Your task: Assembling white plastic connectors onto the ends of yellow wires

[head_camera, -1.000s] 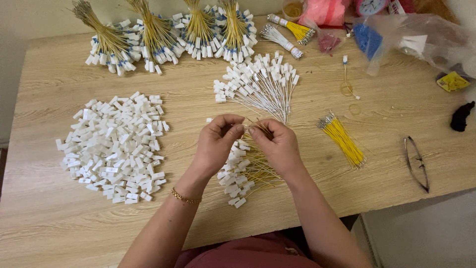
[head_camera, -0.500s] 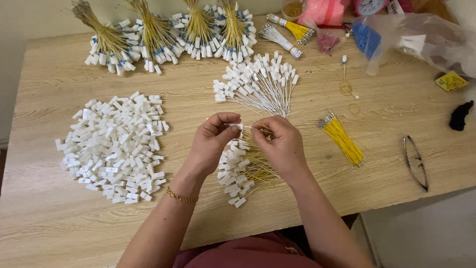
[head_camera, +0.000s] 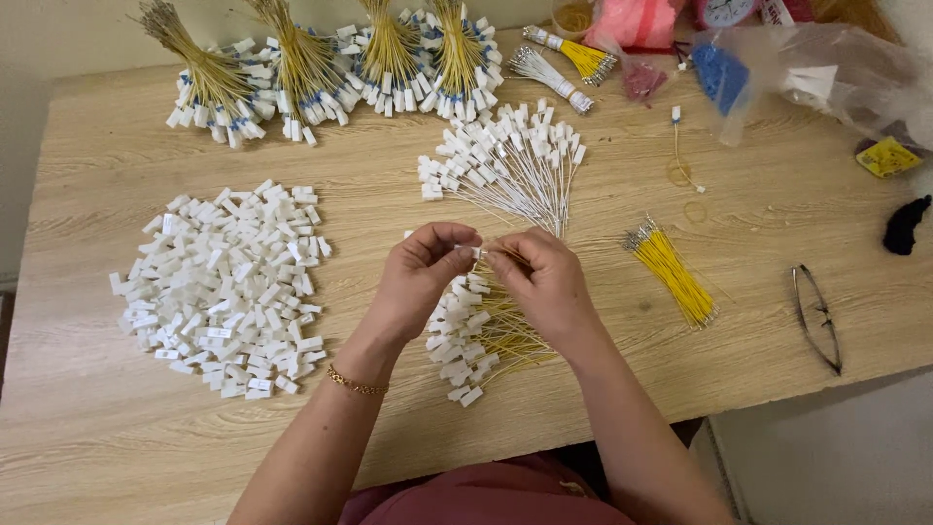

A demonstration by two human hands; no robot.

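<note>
My left hand [head_camera: 420,277] and my right hand [head_camera: 544,277] meet over the middle of the wooden table [head_camera: 117,437]. Between their fingertips they pinch a small white plastic connector [head_camera: 478,253]; the left hand holds it and the right hand presses a thin yellow wire against it. Under my hands lies a heap of white connectors fitted with yellow wires [head_camera: 476,335]. A big pile of loose white connectors [head_camera: 228,287] spreads to the left. A loose bundle of yellow wires [head_camera: 673,272] lies to the right.
Behind my hands sits a fan of white-wired connectors [head_camera: 510,160]. Tied yellow-wire bundles [head_camera: 321,58] line the back edge. Smaller bundles [head_camera: 569,53], plastic bags [head_camera: 826,68], a yellow packet [head_camera: 886,156] and a black object [head_camera: 904,226] are at back right. Glasses [head_camera: 816,316] lie near the right edge.
Both hands stayed over the same spot, their fingers shifting slightly around the connector and wire. Nothing else on the table moved.
</note>
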